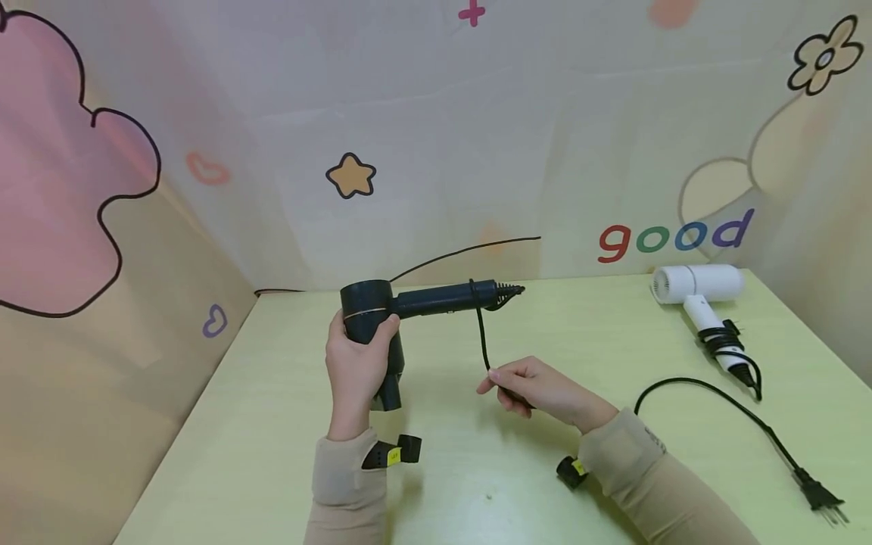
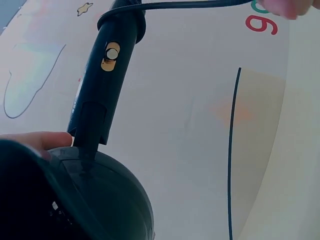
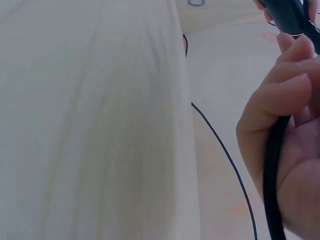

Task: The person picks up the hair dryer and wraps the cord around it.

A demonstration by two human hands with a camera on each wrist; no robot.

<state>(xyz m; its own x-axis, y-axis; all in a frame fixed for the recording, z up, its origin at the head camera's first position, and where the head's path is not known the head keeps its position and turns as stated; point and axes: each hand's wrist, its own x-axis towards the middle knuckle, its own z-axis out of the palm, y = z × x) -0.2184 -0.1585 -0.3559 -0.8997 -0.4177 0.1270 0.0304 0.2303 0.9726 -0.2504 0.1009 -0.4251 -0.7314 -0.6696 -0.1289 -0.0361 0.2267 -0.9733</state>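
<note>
My left hand (image 1: 357, 363) grips a dark hair dryer (image 1: 439, 300) by its barrel, thumb across the near side, raised above the table. The handle points right, with a nozzle facing down toward me. Around the handle's end loops the black cord (image 1: 483, 333), seen also in the left wrist view as a cord (image 2: 190, 5) stretched off the handle. My right hand (image 1: 545, 390) pinches this cord below the handle. In the right wrist view, curled fingers (image 3: 285, 95) hold the cord (image 3: 272, 175). The loose cord runs right to a plug (image 1: 820, 492).
A white hair dryer (image 1: 708, 284), its black cord wound round the handle, lies at the table's back right. The pale green table (image 1: 259, 424) meets a printed backdrop (image 1: 436, 174) behind. Each wrist wears a strapped camera.
</note>
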